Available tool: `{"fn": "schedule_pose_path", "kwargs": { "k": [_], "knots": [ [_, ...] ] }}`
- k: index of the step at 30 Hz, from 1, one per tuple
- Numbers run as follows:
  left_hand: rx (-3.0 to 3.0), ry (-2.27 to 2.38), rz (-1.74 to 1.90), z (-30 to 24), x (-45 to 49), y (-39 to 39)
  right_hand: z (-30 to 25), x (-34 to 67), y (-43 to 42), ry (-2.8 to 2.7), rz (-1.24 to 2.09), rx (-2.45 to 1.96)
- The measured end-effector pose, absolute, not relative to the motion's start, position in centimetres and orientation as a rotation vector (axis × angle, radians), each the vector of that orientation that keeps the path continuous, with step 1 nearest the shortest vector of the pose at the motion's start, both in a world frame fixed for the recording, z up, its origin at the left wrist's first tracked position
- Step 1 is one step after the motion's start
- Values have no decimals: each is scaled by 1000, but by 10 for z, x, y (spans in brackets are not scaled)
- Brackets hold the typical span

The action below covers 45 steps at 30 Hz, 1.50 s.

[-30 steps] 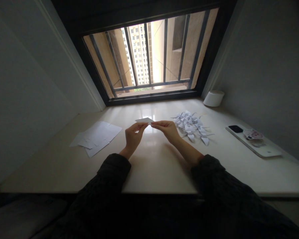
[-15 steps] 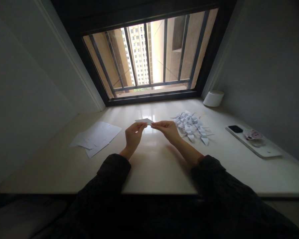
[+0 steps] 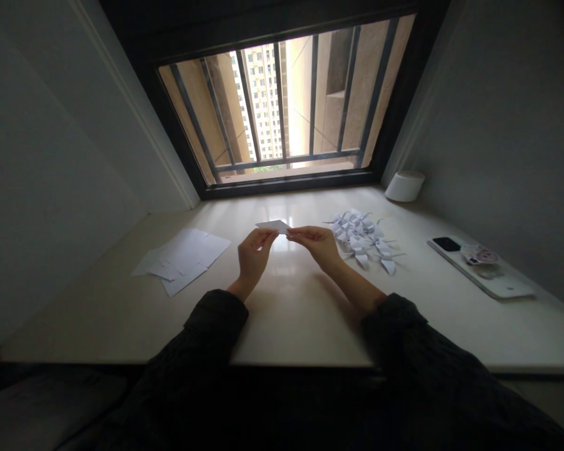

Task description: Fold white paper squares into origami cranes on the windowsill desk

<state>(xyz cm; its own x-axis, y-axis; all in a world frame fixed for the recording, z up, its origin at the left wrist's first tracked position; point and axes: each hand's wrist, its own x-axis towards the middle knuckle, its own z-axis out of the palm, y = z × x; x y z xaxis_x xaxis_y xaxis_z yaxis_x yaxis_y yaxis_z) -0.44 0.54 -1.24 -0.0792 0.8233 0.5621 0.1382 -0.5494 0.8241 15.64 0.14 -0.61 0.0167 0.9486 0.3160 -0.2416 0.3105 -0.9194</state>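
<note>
A small folded piece of white paper (image 3: 273, 225) is held up above the table between my two hands. My left hand (image 3: 254, 249) pinches its near edge between thumb and fingers. From the other side, my right hand (image 3: 317, 243) pinches the paper's right end, fingertips close to those of the left. Just beyond my right hand lies a heap of folded white paper cranes (image 3: 357, 235). To the left of my left hand, loose white paper sheets (image 3: 192, 254) overlap flat on the table.
A white phone (image 3: 491, 275) with a round grip lies at the right of the pale table (image 3: 291, 326). Behind it, a white cup-like container (image 3: 405, 186) stands in the corner by the wall. A barred window (image 3: 282, 113) rises at the back.
Hardly anything differs. Both hands still pinch the folded paper, which sits very slightly higher; the whole view has shifted a little.
</note>
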Motion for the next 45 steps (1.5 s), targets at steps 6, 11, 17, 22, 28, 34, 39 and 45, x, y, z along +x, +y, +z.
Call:
{"fn": "schedule_pose_path", "kwargs": {
  "k": [6, 11, 17, 22, 28, 34, 39, 45],
  "knots": [
    [1613, 1010, 1696, -12, -2, 4, -3, 156, 0, -1125, 1152, -816],
    [1596, 996, 1700, -12, 0, 3, -9, 156, 5, -1075, 1216, -857],
    [1717, 1056, 1712, -4, -2, -4, -13, 157, 9, -1013, 1372, -867],
    [1765, 1064, 1717, -2, -3, -4, -12, 159, 8, -1027, 1362, -895],
    [1580, 967, 1685, -8, 0, 2, -12, 158, 8, -994, 1377, -904],
    [1468, 942, 1690, -7, 2, 1, -14, 157, 10, -1003, 1367, -887],
    [1441, 966, 1707, -5, 4, -1, -14, 156, 9, -1042, 1288, -863],
    [1417, 996, 1708, -1, 6, -3, -5, 154, 1, -1080, 1167, -862]
  ]
}}
